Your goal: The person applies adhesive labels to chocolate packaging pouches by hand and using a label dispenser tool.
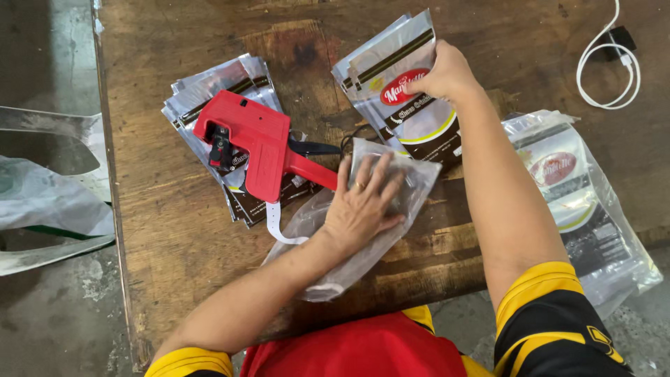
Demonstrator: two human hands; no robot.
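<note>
The left hand (363,202) lies flat, fingers spread, pressing down on a clear plastic bag (356,230) that rests near the middle of the near edge of the wooden table (174,237); the hand is open on the bag, not closed round it, and a ring shows on one finger. The right hand (443,73) is clamped on a small stack of printed pouches (398,91), fingers closed over the upper edge of the topmost pouch, toward the far side of the table and slightly right of centre. These pouches are clear at the top with a dark lower panel and a red oval mark. A red hand-held labelling gun (255,143) lies left of the left hand, its handle pointing toward that hand and close to the thumb; a white label strip (279,223) trails from it toward the near edge. The gun rests on a second stack of pouches (209,91) at the table's left-centre. A larger clear bag holding more pouches (579,202) sits at the right edge, overhanging the near corner. A white cable with a dark plug (614,56) lies at the far right corner. Crumpled plastic sheeting (42,195) lies off the table's left edge.
</note>
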